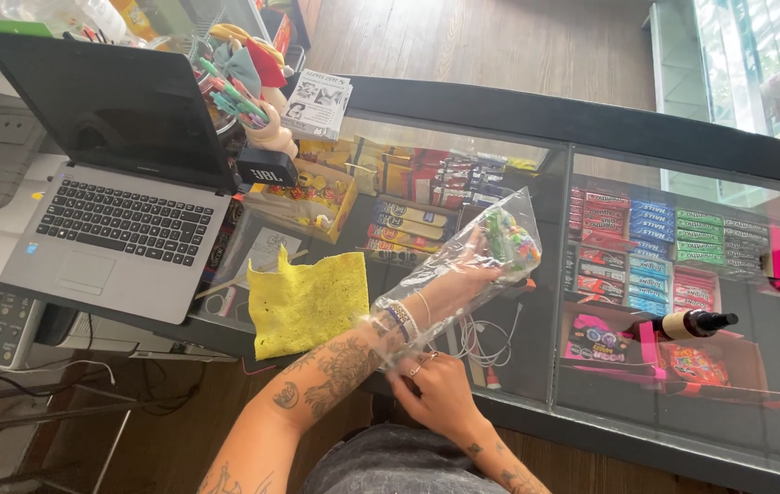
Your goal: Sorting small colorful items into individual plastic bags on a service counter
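My left hand [459,272] is pushed deep inside a clear plastic bag [500,291] that lies over the glass counter [536,384]. Inside the bag its fingers close around a clump of small colourful pieces [511,240], green, orange and blue. The forearm is tattooed and wears beaded bracelets at the wrist. My right hand [440,391] sits at the near edge of the counter and pinches the bag's open mouth, just beside the left wrist.
A yellow cloth [309,300] lies left of the bag, an open laptop [116,210] beyond it. A small black speaker [267,167] and toys stand behind. A white cable [489,344] and a dark bottle [694,323] rest on the glass, with packets of sweets below.
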